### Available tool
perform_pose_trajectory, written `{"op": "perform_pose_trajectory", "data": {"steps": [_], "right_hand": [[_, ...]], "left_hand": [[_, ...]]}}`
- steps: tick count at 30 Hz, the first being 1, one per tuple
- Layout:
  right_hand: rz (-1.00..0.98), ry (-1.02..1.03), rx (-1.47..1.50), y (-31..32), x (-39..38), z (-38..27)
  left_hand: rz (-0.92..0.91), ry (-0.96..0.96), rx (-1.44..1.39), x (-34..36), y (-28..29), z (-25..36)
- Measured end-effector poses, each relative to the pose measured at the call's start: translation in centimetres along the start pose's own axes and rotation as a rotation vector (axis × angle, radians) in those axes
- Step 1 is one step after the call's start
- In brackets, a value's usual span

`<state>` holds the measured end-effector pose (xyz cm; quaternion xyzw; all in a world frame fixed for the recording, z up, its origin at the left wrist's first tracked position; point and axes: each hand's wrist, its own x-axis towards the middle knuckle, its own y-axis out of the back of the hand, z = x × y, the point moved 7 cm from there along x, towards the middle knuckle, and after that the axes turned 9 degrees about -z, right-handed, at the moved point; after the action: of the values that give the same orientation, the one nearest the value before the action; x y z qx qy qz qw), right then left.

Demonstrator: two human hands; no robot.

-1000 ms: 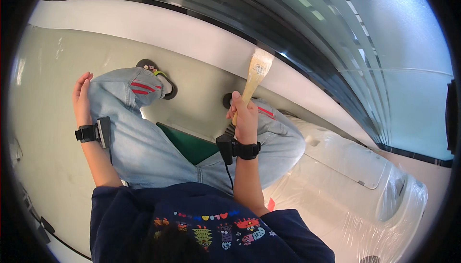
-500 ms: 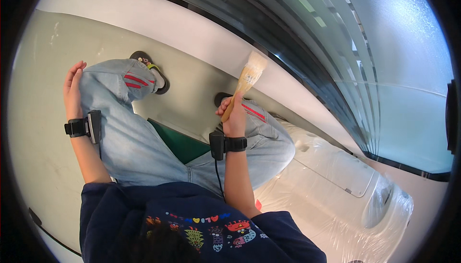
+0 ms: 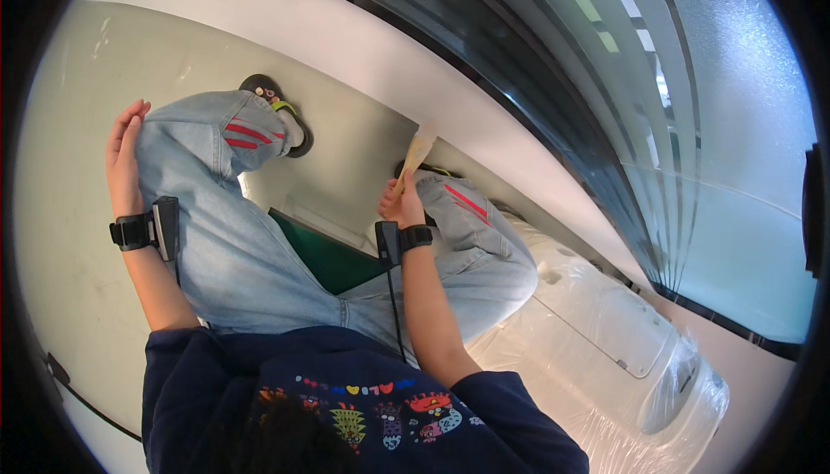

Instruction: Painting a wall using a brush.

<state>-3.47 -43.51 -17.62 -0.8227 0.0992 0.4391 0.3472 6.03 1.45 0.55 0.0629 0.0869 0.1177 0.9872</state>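
Note:
My right hand (image 3: 404, 204) is wrapped round the wooden handle of a flat paintbrush (image 3: 418, 150). The brush tilts up and away, its pale bristles over the lower edge of the white wall band (image 3: 372, 72); whether they touch it I cannot tell. My left hand (image 3: 126, 152) rests by my left knee (image 3: 177, 119), fingers stretched out and slightly bent, holding nothing. Both wrists carry black straps with small boxes, and a cable hangs from the right one.
A dark-framed frosted glass panel (image 3: 735, 111) rises beyond the wall band. To my right stands a white toilet-like fixture under clear plastic film (image 3: 596, 344). Something dark green (image 3: 316, 253) lies beneath me between my legs. Greenish-grey floor (image 3: 78, 171) spreads to the left.
My right hand has come down and a little left with the brush, so the bristles sit lower, at the wall band's bottom edge. My left hand stays by the knee.

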Motion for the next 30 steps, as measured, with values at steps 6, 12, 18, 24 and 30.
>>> {"op": "perform_pose_trajectory", "data": {"steps": [6, 12, 18, 24, 30], "right_hand": [[0.062, -0.06, -0.084, 1.2, 0.2, -0.4], [0.165, -0.061, -0.12, 4.0, 0.3, -1.0], [0.266, 0.081, -0.093, 8.0, -1.1, -2.6], [0.374, 0.364, -0.021, 11.5, -4.3, -5.5], [0.405, 0.424, -0.021, 10.3, -5.5, -6.5]], "left_hand": [[-0.001, 0.0, 0.003, 0.1, 0.5, -0.4], [-0.009, -0.008, -0.005, 0.2, 0.4, -0.5], [-0.013, -0.029, 0.01, 0.3, 0.3, -0.4], [-0.026, -0.044, 0.026, 0.4, 0.4, -0.7], [-0.031, -0.052, 0.017, 0.6, 0.7, -0.9]]}}
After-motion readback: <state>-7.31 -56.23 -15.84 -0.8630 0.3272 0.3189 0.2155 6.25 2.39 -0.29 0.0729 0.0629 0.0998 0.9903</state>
